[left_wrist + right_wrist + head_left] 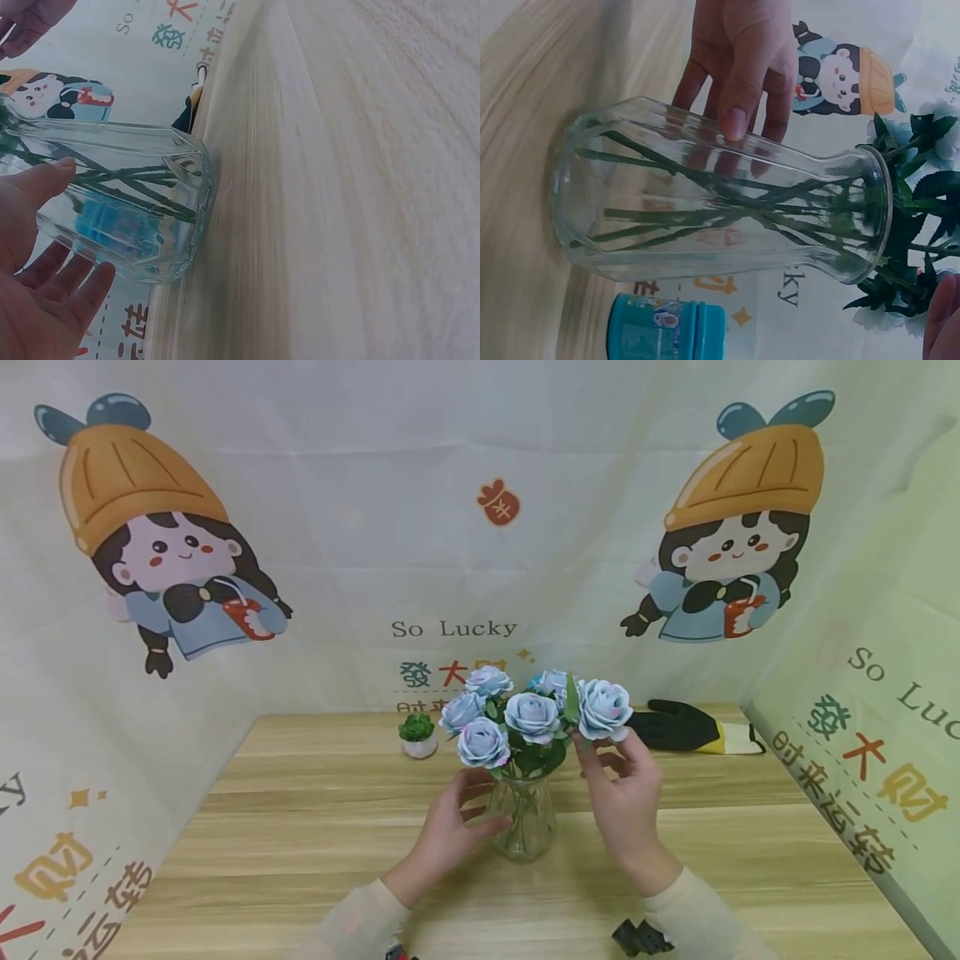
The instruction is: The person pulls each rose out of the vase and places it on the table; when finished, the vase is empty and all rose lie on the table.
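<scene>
A clear glass vase point(534, 827) stands on the wooden table, with green stems crossing inside it. Several pale blue roses point(531, 717) spread above its rim. My left hand point(457, 827) grips the vase from the left, thumb on the near side and fingers passing behind the glass. At the bunch's right edge, my right hand point(624, 789) pinches one blue rose point(604, 708) just under its bloom; the stem between the fingertips is mostly hidden. In the right wrist view only a bit of the right hand point(943, 319) shows, close to the leaves.
A small potted green plant point(417, 735) sits behind and left of the vase. A black and yellow glove point(682, 727) lies at the back right. A teal lidded jar point(666, 328) stands beyond the vase in the right wrist view. Printed cloth point(360, 527) hangs around the table.
</scene>
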{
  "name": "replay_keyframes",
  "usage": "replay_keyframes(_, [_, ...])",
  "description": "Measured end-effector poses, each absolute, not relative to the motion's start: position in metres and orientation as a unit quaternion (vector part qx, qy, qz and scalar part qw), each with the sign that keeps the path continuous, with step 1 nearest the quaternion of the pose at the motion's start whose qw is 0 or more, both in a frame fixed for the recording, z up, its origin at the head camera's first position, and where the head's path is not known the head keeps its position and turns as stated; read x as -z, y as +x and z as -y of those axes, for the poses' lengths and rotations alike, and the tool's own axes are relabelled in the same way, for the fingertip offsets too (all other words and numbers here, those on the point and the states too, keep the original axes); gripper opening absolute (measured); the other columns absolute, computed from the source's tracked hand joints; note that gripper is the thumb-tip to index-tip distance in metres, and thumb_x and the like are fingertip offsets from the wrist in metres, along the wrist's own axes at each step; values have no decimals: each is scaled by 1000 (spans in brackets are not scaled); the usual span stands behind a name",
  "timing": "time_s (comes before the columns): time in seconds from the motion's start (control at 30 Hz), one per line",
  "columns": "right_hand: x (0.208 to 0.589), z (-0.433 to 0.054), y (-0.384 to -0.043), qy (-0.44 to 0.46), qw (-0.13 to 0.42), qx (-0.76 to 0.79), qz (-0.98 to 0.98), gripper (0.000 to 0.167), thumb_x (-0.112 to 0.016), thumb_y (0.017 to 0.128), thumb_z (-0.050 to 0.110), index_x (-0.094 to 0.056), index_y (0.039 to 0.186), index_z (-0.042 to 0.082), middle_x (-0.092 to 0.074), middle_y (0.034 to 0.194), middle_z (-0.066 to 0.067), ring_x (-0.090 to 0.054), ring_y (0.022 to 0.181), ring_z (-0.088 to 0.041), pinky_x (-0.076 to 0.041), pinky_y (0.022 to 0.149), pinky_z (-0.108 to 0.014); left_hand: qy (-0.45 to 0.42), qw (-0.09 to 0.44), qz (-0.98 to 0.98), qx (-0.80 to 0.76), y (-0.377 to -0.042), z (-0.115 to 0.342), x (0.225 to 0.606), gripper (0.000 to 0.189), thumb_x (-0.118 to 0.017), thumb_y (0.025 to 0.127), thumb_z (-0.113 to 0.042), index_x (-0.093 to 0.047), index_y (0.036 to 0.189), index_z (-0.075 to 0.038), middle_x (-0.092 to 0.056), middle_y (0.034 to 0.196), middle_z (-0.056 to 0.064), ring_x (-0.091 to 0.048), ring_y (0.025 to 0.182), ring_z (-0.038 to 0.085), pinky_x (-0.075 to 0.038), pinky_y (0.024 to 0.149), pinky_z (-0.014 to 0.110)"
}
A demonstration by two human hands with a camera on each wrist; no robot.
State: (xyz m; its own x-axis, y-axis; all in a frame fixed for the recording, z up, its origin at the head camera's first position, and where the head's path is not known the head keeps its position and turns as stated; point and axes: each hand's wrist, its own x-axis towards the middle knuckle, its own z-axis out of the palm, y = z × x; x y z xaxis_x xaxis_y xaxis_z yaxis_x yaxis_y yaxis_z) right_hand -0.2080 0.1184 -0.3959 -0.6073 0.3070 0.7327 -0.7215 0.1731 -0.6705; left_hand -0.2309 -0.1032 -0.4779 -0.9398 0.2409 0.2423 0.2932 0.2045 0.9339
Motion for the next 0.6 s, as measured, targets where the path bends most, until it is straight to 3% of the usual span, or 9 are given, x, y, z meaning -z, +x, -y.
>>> replay_keyframes(0.13, [387, -123, -209, 164, 422, -626, 635, 18, -74, 90, -6, -71, 108, -7, -70, 91, -2, -62, 81, -9, -55, 59, -13, -173, 22, 778, 604, -231, 104, 478, 65, -86, 83, -8, -53, 138, -5, -61, 140, 17, -58, 132, 43, -55, 107, 57])
replay_keyframes(0.3, [378, -128, -214, 183, 442, -612, 630, 20, -74, 92, 0, -71, 110, -7, -72, 93, 4, -62, 81, -8, -55, 63, -12, -172, 26, 785, 595, -232, 105, 479, 64, -87, 83, -11, -53, 137, -4, -62, 138, 19, -59, 131, 43, -55, 106, 59])
replay_keyframes(0.6, [365, -134, -216, 204, 459, -606, 617, 23, -70, 89, -11, -68, 113, -11, -68, 93, 11, -59, 77, -6, -53, 60, -11, -170, 26, 788, 591, -231, 104, 477, 63, -86, 83, -10, -53, 137, -5, -63, 138, 17, -60, 131, 40, -57, 105, 54])
